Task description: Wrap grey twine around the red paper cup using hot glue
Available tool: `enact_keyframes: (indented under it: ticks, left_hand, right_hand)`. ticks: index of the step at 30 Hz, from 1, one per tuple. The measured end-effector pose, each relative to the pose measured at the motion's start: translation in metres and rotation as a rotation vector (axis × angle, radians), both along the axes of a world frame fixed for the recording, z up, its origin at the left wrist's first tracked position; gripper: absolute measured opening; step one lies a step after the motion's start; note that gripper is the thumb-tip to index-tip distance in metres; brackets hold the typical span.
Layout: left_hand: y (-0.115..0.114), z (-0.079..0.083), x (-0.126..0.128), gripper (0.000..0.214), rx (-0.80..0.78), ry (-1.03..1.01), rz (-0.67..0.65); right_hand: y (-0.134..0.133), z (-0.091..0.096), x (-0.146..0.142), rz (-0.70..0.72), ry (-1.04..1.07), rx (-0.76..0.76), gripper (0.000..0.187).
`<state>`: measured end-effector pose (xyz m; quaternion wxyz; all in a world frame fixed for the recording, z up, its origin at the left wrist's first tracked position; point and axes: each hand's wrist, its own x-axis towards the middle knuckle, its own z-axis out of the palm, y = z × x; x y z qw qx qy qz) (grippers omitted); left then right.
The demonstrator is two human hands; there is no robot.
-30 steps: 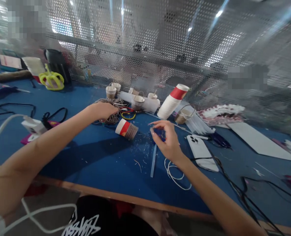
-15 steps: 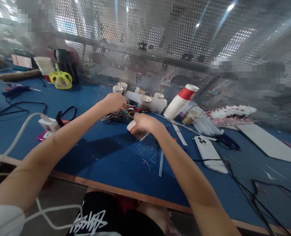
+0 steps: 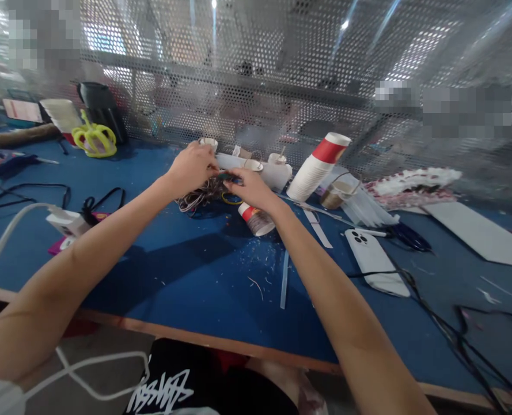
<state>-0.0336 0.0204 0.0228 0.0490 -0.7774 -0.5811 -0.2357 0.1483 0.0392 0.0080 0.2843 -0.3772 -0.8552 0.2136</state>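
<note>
Both my hands meet over a tangled bundle of brown twine [image 3: 197, 199] on the blue table [image 3: 186, 276]. My left hand [image 3: 192, 167] is curled on top of the tangle, fingers closed on the twine. My right hand [image 3: 247, 187] reaches in from the right with its fingertips pinched at the same spot; what they hold is too small to make out. A red-and-white paper cup partly wrapped in twine [image 3: 256, 219] lies on its side just below my right wrist.
A tilted stack of paper cups [image 3: 316, 167] and small cups stand along the perforated metal screen [image 3: 281, 86]. A white phone [image 3: 374, 259], black cables [image 3: 446, 334], a clear glue stick [image 3: 284, 279], a yellow crown shape [image 3: 92, 138] and a white charger [image 3: 65, 222] lie around.
My right hand left the wrapped cup and moved up-left to the twine tangle beside my left hand. The cup now lies free on the table.
</note>
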Motion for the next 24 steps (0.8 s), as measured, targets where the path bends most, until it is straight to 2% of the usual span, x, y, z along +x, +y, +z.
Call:
enact_keyframes:
  ticks: [3, 6, 11, 15, 18, 20, 22, 24]
  left_hand:
    - [0.002, 0.001, -0.002, 0.011, -0.024, -0.082, -0.026]
    - [0.004, 0.0, -0.004, 0.012, -0.024, -0.15, -0.03]
    - [0.007, -0.008, -0.003, 0.011, 0.169, -0.196, 0.061]
    - [0.003, -0.011, 0.003, 0.016, 0.302, -0.192, 0.047]
    - [-0.002, -0.011, 0.007, 0.019, 0.35, -0.153, 0.05]
    - [-0.005, -0.011, 0.009, 0.019, 0.351, -0.116, 0.106]
    - [-0.006, -0.013, 0.009, 0.019, 0.34, -0.092, 0.169]
    - [-0.005, -0.015, 0.008, 0.02, 0.329, -0.105, 0.203]
  right_hand:
    - [0.01, -0.011, -0.001, 0.007, 0.088, -0.101, 0.029]
    - [0.014, -0.014, 0.004, -0.083, 0.045, -0.093, 0.027]
    - [0.016, -0.014, 0.009, -0.16, -0.039, -0.049, 0.024]
    - [0.015, -0.012, 0.01, -0.164, -0.12, -0.08, 0.026]
    - [0.012, -0.005, 0.019, -0.108, -0.183, -0.185, 0.044]
    - [0.012, 0.001, 0.029, -0.031, -0.17, -0.321, 0.051]
    - [0.014, 0.008, 0.039, 0.013, -0.016, -0.482, 0.043]
    - [0.02, 0.012, 0.046, -0.046, 0.191, -0.54, 0.036]
